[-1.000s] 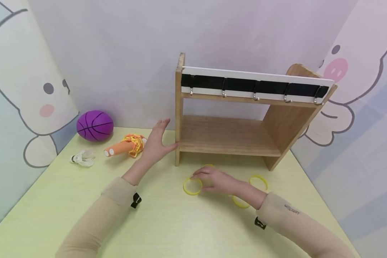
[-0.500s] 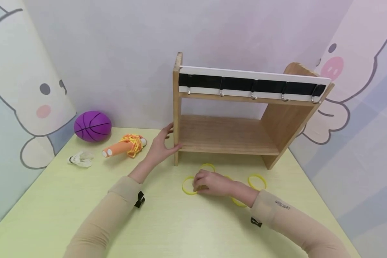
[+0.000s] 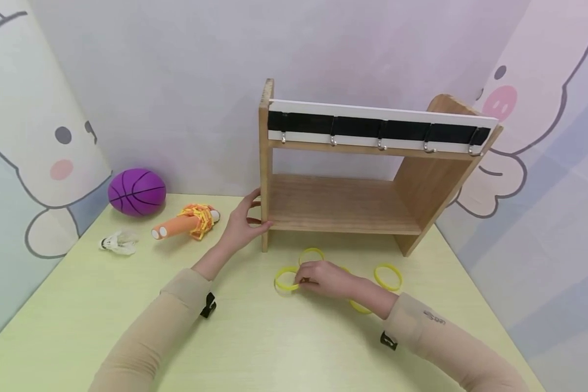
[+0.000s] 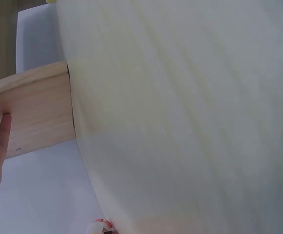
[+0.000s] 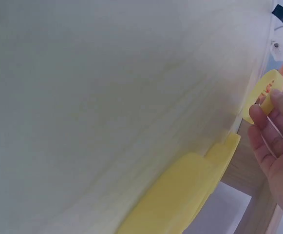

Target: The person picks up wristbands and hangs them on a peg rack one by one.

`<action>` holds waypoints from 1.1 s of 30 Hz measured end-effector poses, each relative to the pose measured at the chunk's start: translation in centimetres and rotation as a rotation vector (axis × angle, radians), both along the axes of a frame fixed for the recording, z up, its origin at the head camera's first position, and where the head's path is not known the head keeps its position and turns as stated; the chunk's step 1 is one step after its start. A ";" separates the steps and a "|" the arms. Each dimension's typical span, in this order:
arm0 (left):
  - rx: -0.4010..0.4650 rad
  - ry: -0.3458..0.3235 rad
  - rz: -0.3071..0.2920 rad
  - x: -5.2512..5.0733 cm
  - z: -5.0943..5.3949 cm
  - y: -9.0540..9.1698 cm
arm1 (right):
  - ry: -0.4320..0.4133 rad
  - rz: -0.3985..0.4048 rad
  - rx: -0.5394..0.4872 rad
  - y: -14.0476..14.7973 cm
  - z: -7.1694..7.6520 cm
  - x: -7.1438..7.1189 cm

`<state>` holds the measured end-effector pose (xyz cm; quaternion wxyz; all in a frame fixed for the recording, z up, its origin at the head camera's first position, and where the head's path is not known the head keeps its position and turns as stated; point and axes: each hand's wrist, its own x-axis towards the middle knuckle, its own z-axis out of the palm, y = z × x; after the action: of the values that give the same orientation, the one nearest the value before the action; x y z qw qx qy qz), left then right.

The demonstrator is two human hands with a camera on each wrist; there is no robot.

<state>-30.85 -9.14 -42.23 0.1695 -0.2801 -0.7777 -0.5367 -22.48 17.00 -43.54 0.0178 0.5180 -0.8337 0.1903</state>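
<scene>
My right hand [image 3: 327, 279] pinches a thin yellow ring [image 3: 285, 279] by its edge, just above the table. In the right wrist view the thumb and fingertips hold this yellow ring [image 5: 252, 100] tilted upright. My left hand [image 3: 241, 227] rests against the left side panel of a wooden rack [image 3: 343, 204], thumb at its front edge. Straight fingers [image 4: 3, 134] touch the panel in the left wrist view. More yellow rings lie around the right hand, one behind it [image 3: 311, 251] and one to its right [image 3: 388, 277]; others are partly hidden under the wrist.
Across the rack's top runs a white board with a black strip [image 3: 357, 127] and several metal hooks [image 3: 382, 145]. At the left stand a purple ball [image 3: 137, 192], a shuttlecock [image 3: 120, 243] and an orange tube-like object with yellow-orange wrapping [image 3: 186, 222]. A printed curtain closes the back.
The right hand has closed its fingers on the left yellow ring and raised it slightly off the table. The left hand has come down onto the rack's side panel.
</scene>
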 end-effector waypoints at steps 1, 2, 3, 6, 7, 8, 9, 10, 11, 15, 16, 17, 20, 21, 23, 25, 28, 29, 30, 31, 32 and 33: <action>0.004 -0.005 0.001 0.1 0.2 0.1 | -0.017 -0.011 -0.010 0.1 0.1 0.1; 0.005 -0.005 0.000 0.5 0.5 0.2 | -0.036 -0.023 -0.021 0.2 0.1 0.1; 0.009 -0.004 -0.002 0.8 0.9 0.3 | -0.064 -0.041 -0.030 0.3 0.2 0.2; 0.013 0.004 -0.006 2.0 1.9 0.5 | -0.150 -0.099 -0.059 0.7 0.5 0.5; 0.012 0.010 -0.005 2.3 2.3 0.5 | -0.178 -0.116 -0.073 0.8 0.7 0.7; 0.008 0.014 -0.003 2.6 2.6 0.6 | -0.201 -0.124 -0.091 0.8 0.9 0.8; 0.007 0.014 0.000 2.8 2.7 0.6 | -0.219 -0.129 -0.108 0.9 1.2 0.9; 0.004 0.014 0.003 2.8 2.9 0.6 | -0.229 -0.130 -0.123 1.0 1.5 0.9; 0.004 0.011 0.005 2.9 3.0 0.6 | -0.238 -0.126 -0.141 1.0 1.8 1.0; 0.012 0.000 0.005 3.0 3.1 0.7 | -0.241 -0.106 -0.197 1.3 3.1 1.4; 0.015 -0.002 0.004 3.0 3.1 0.7 | -0.233 -0.103 -0.210 1.3 3.4 1.4; 0.019 -0.005 0.003 3.0 3.1 0.7 | -0.222 -0.098 -0.227 1.4 3.7 1.5; 0.024 -0.011 0.001 3.0 3.0 0.7 | -0.167 -0.090 -0.278 1.5 4.6 1.6; 0.024 -0.013 0.002 3.0 2.9 0.6 | -0.146 -0.091 -0.295 1.6 4.8 1.6; 0.024 -0.019 0.003 3.1 2.9 0.6 | -0.104 -0.094 -0.326 1.6 5.4 1.7; 0.021 -0.020 0.007 3.1 2.9 0.6 | -0.075 -0.103 -0.352 1.6 6.0 1.6; 0.024 -0.017 0.006 3.2 3.0 0.7 | -0.041 -0.120 -0.389 1.6 6.9 1.5; 0.026 -0.016 0.004 3.2 3.0 0.7 | -0.033 -0.124 -0.403 1.5 7.1 1.5; 0.028 -0.016 0.004 3.2 3.0 0.7 | -0.025 -0.128 -0.419 1.4 7.4 1.5; 0.029 -0.016 0.004 3.1 3.0 0.7 | -0.015 -0.132 -0.437 1.3 7.7 1.5; 0.030 -0.015 0.004 3.1 3.0 0.7 | -0.006 -0.141 -0.452 1.2 8.1 1.5; 0.029 -0.014 0.005 3.1 3.0 0.7 | -0.003 -0.152 -0.470 1.0 8.5 1.5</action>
<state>-27.73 -8.43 -39.20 0.1697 -0.2718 -0.7717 -0.5494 -20.99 17.97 -35.09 0.1508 0.4349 -0.8032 0.3781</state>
